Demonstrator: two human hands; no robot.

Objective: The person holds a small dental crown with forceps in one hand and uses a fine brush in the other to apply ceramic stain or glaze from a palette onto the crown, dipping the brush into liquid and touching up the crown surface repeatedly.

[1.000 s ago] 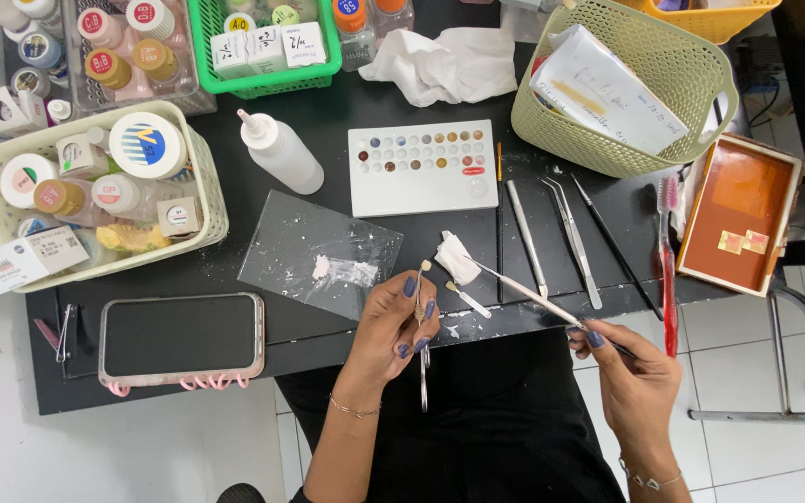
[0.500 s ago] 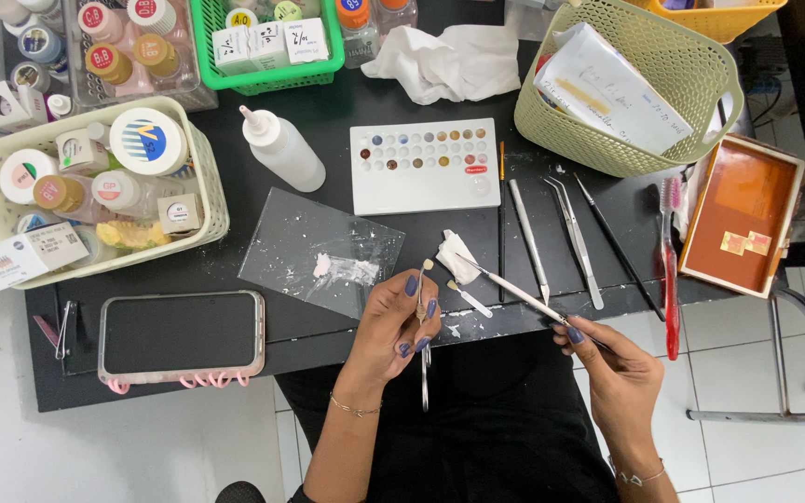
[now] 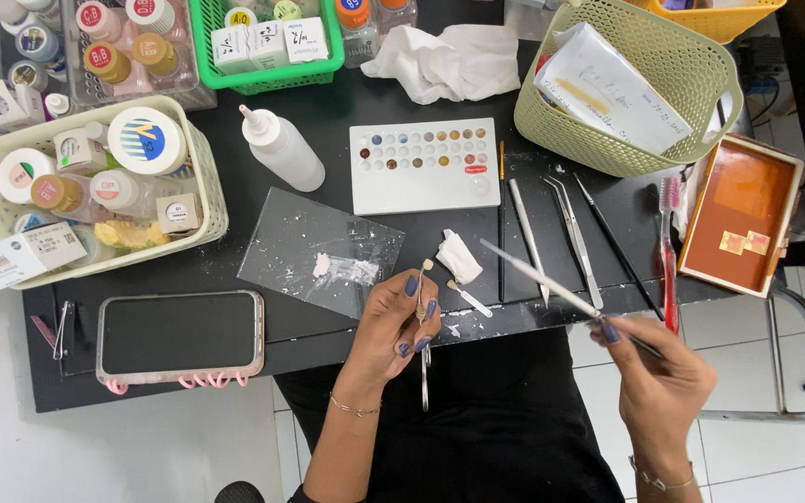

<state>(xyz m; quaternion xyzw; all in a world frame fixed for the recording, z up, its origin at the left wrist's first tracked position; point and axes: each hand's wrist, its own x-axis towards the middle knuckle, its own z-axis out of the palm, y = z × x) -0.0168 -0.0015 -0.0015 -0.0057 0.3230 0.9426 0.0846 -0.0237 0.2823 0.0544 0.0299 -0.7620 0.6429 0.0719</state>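
Black worktop (image 3: 347, 112) below me, crowded with jars and baskets. My left hand (image 3: 401, 321) is pinching a thin metal instrument (image 3: 424, 349) upright at the worktop's near edge, its pale tip just beside the glass slab (image 3: 281, 247) with its dab of pinkish paste (image 3: 342, 270). My right hand (image 3: 663, 377) pinches a long slim brush (image 3: 552, 289), raised off to the right, bristles pointing at a folded white tissue (image 3: 458, 256).
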